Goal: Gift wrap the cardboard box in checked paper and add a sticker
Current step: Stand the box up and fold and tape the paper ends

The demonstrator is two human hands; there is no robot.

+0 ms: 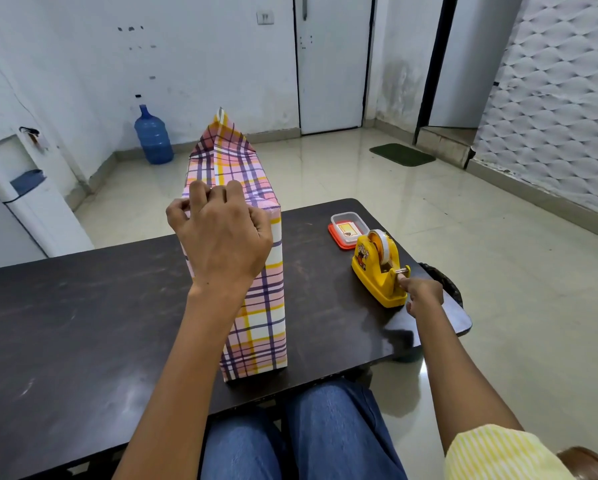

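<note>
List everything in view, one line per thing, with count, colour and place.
wrapped box: 1, pink, yellow and purple checks, upright at table centre
tape dispenser: 1, yellow, right side of table
container: 1, clear with red lid, just beyond the tape dispenser
table: 1, dark brown, foreground
water bottle: 1, blue, floor by far wall
water cooler: 1, white, left edge
doormat: 1, green, floor near right doorway
door: 1, white, far wall
left hand: 1, on the box top, fingers curled
right hand: 1, pinching at the tape dispenser's cutter
</note>
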